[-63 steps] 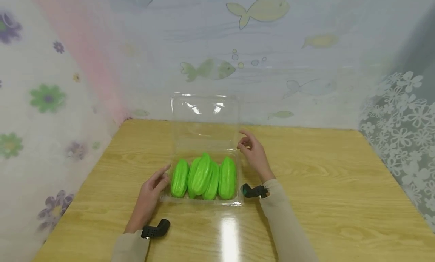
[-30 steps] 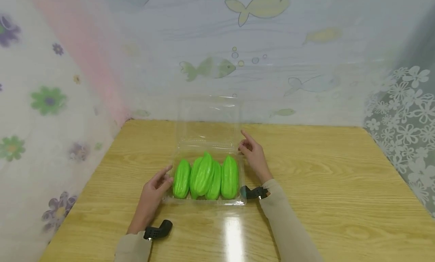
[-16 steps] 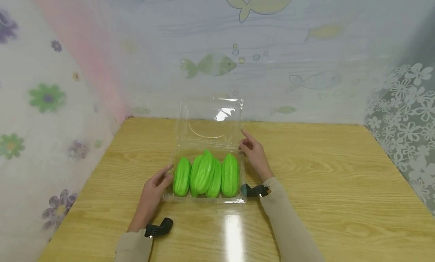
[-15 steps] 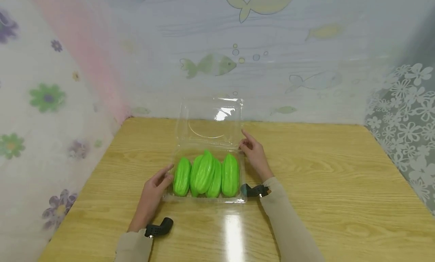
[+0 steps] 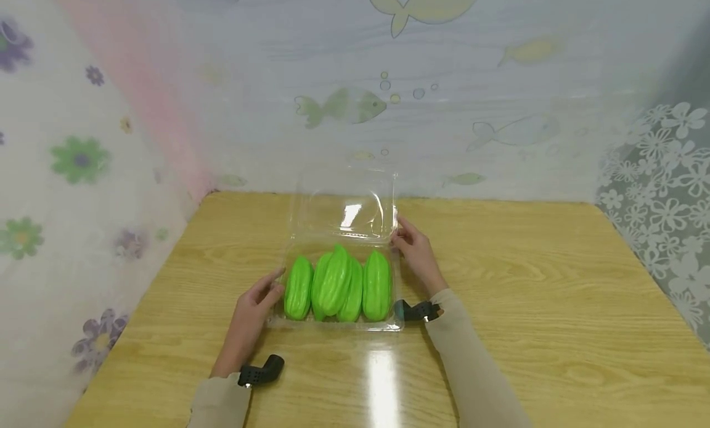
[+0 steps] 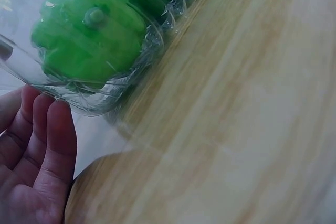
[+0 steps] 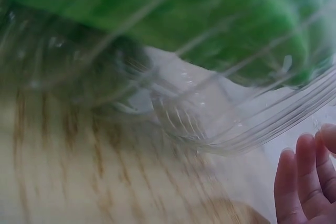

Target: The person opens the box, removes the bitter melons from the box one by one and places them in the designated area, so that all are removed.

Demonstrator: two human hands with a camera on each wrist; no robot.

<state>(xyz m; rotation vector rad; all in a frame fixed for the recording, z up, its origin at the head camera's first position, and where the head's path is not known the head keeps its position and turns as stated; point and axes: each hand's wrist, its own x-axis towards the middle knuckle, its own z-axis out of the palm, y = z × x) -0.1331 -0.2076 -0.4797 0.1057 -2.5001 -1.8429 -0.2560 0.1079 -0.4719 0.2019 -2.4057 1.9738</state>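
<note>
A clear plastic clamshell container (image 5: 391,327) stands on the table with its lid (image 5: 310,212) raised at the back. Inside lie several glossy green ribbed, oblong fruits (image 5: 376,286), one resting on others in the middle. My left hand (image 5: 252,304) pinches the container's left rim, the thumb over it and the fingers outside; in the left wrist view these fingers (image 6: 60,129) meet the plastic wall. At the back right corner is my right hand (image 5: 416,249), its index finger along the lid's side edge. Its fairly straight fingers (image 7: 310,166) show beside the rim in the right wrist view.
The wooden table (image 5: 527,304) reaches back to a wall (image 5: 266,107) painted with fish. A flower-patterned wall (image 5: 83,230) borders it on the left, a white floral panel (image 5: 665,187) on the right. Black cameras (image 5: 263,371) are strapped at both wrists.
The lid's top edge has sunk and its bright reflection has shifted. My right index finger, earlier extended beside the lid, now meets its edge. The fruits keep their arrangement.
</note>
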